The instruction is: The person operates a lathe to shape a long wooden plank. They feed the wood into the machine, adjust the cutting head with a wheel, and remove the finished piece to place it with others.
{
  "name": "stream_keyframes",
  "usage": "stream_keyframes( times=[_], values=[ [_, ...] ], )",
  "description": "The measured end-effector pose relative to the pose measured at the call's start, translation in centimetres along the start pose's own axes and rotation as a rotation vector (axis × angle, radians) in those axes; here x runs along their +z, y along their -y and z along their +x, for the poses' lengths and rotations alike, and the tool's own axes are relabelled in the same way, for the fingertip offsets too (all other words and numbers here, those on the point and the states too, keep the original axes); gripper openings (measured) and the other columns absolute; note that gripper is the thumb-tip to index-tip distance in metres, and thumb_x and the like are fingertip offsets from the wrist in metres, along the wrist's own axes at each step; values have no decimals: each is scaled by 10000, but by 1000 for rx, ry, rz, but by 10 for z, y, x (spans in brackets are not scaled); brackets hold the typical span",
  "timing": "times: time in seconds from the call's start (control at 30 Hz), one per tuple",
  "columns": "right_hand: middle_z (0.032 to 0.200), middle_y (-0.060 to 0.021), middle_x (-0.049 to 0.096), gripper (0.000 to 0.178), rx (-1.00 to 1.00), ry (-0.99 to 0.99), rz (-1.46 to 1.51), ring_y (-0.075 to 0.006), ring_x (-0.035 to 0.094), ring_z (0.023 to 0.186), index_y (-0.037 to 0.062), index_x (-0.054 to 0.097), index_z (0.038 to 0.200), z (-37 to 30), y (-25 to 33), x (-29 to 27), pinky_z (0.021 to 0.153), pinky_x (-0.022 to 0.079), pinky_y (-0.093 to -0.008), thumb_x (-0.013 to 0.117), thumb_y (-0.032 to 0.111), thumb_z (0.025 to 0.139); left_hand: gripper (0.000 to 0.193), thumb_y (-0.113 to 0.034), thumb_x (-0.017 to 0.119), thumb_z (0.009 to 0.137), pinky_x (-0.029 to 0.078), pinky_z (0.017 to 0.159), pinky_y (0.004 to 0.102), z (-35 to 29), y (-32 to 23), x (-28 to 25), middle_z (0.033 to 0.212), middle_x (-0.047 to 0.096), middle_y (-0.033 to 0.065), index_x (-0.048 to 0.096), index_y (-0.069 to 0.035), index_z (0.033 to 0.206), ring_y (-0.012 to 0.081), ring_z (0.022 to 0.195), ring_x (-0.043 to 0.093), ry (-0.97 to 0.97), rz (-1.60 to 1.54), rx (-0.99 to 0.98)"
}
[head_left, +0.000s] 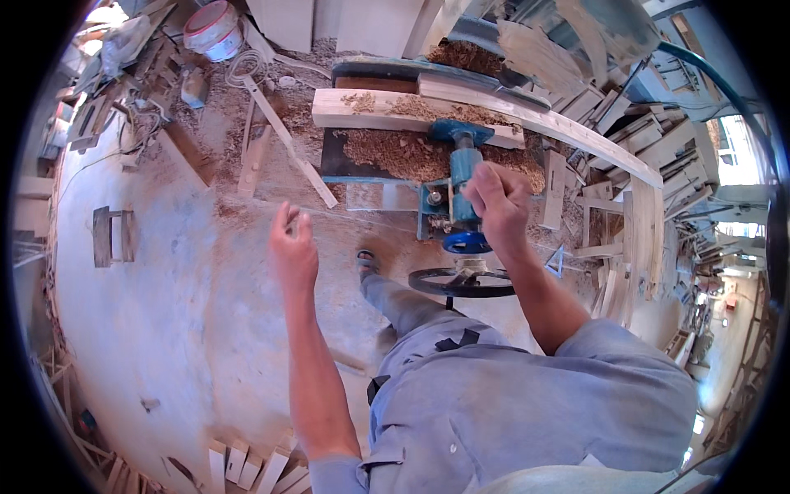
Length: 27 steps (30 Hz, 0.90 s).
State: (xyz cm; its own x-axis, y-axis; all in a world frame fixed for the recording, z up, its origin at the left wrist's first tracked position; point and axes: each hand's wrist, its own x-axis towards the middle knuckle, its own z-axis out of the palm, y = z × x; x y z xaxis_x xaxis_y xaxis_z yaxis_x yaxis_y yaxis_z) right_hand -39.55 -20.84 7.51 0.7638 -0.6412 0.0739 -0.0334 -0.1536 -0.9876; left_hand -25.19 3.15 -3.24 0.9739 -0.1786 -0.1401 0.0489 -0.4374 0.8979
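My right hand (499, 206) is closed, knuckles up, over the side of the blue cylindrical clamp screw housing (465, 165) of a woodworking machine. Whatever its fingers hold, if anything, is hidden. A small blue handwheel (467, 242) and a larger black handwheel (461, 282) sit just below it. Under the clamp's blue plate (461, 130) lies a pale wooden beam (374, 109), strewn with shavings. Off to the left, my left hand (294, 251) hangs in the air above the floor, its fingers loosely bent and partly apart, with nothing visible in them.
Wood shavings (395, 152) cover the machine bed. A long pale board (576, 132) runs to the right, beside stacked wooden parts (666, 156). Far left are a white bucket (216, 33), a thin wooden strip (292, 144) and a small wooden frame (113, 236) on the floor.
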Motion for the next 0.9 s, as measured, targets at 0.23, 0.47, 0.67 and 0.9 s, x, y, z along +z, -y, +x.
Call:
stream_keyframes(
  times=[0.23,0.47,0.67,0.9],
  values=[
    [524,7,410,443,-88,11,19,-72,296,450,14,546,637,6,1,4,575,342,-273,493,244,1012,407,-211,655,871,419,991,415,109,-69,62,1167,626,198,611,13,1207,352,1136,557,145,62,347],
    [504,5,391,458,-75,-211,-16,-87,306,458,13,544,624,3,-5,16,596,357,-293,497,261,1006,529,-373,696,816,415,997,434,197,-130,165,1154,632,215,631,2,1184,363,1120,570,234,338,828],
    [489,3,369,453,-111,-425,-9,-113,337,482,38,479,576,13,10,36,628,393,-309,485,229,987,601,-561,663,813,499,884,441,237,-193,227,1130,676,187,687,-28,1089,358,1056,643,863,703,613],
    [485,0,375,426,-109,-809,81,-120,344,485,44,474,585,19,12,54,674,418,-326,470,201,981,656,-549,733,732,469,949,392,263,-198,267,1176,665,186,686,-29,1128,325,1125,620,1176,837,505]
  ],
)
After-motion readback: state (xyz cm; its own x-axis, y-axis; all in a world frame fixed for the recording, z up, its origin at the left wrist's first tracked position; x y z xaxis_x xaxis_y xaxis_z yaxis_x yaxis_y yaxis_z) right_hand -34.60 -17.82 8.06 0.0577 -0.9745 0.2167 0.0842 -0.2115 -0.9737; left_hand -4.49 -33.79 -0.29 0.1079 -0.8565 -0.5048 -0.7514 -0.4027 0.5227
